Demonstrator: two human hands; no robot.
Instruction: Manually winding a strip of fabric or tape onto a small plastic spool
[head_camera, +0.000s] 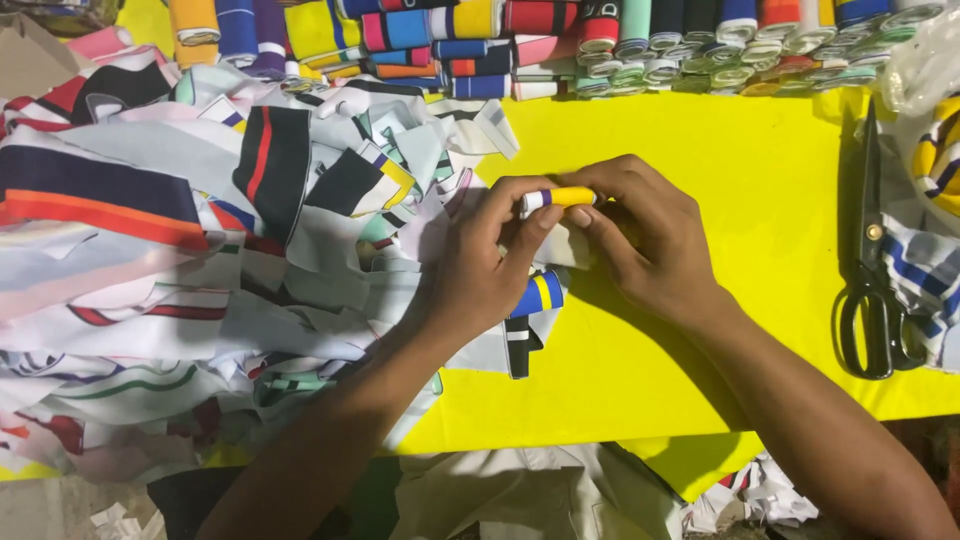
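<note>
Both hands meet over the yellow surface (740, 200), just right of the heap of printed fabric pieces (200, 260): the left hand (480, 265) and the right hand (645, 235) each have their grip clamped on a small rolled strip of cloth (557, 198), yellow with white and blue at its left end, held level between fingertips. Right of the heap's edge, below the left hand, lies a blue, yellow and black strip (530, 320); black scissors (872, 270) lie far to the right, and rows of folded coloured strips (640, 45) line the surface's far edge.
</note>
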